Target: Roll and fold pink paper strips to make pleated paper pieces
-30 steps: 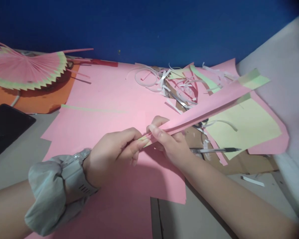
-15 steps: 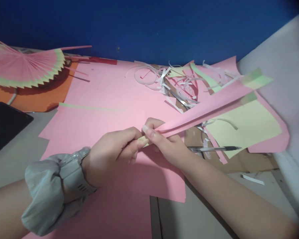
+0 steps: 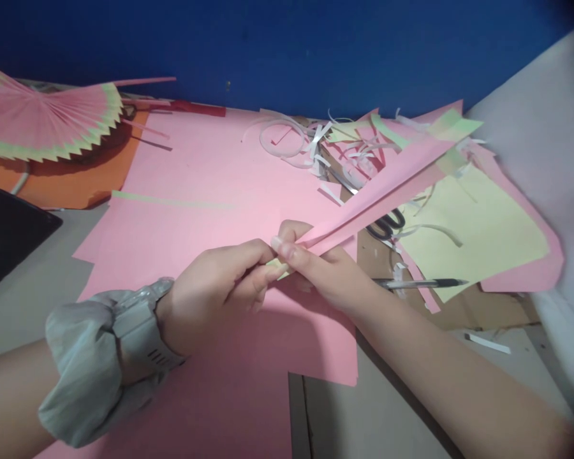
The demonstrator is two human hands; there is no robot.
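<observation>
A folded strip of pink paper (image 3: 387, 191) with light green ends slants up to the right from my hands. My left hand (image 3: 220, 287) pinches its near green end between thumb and fingers. Right beside it, my right hand (image 3: 310, 261) is closed round the paper, thumb pressed on top. The fold stands partly open toward the far end, which is in the air over paper scraps. Beneath both hands lie large pink sheets (image 3: 196, 166), one with a thin green edge strip. My palms and fingers hide the gripped part.
At the left are a pleated pink and green paper fan (image 3: 52, 121) on an orange sheet and a black phone (image 3: 14, 236). Curled white scraps (image 3: 320, 140), scissors (image 3: 387, 223), a pen (image 3: 421, 283) and a pale green sheet (image 3: 488, 229) lie at the right. A blue wall stands behind.
The far end of the folded paper has swung up and to the left, uncovering the scissors' handles. Both hands keep their hold in nearly the same place.
</observation>
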